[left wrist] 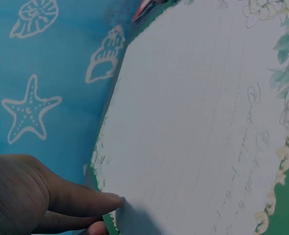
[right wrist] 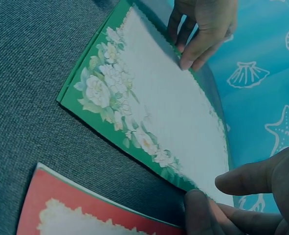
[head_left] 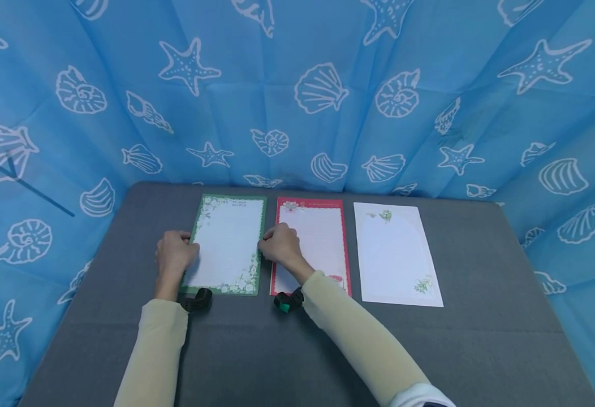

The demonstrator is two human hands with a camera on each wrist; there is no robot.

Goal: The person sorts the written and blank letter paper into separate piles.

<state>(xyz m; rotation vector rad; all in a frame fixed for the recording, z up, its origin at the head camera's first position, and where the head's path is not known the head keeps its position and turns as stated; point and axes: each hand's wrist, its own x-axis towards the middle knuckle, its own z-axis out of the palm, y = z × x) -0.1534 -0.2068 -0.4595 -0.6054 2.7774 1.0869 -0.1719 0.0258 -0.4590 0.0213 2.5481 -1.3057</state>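
A green-bordered sheet of floral stationery paper (head_left: pixel 228 243) lies between both hands at the left of the table. My left hand (head_left: pixel 174 250) pinches its left edge; in the left wrist view the thumb (left wrist: pixel 107 200) lies on top with fingers under the rim. At the opposite edge my right hand (head_left: pixel 282 246) pinches the same sheet, thumb (right wrist: pixel 247 178) above and fingers beneath. White flowers (right wrist: pixel 102 88) decorate the green border, and a second green edge shows under its corner. The right forearm crosses over a red-bordered sheet (head_left: pixel 320 237).
To the right lies a white sheet with small green leaf prints (head_left: pixel 396 254). All the papers rest on a grey cloth-covered table (head_left: pixel 257 350). Behind it hangs a blue curtain (head_left: pixel 257 113) with shells and starfish. Black wrist straps (head_left: pixel 195 299) sit on both wrists.
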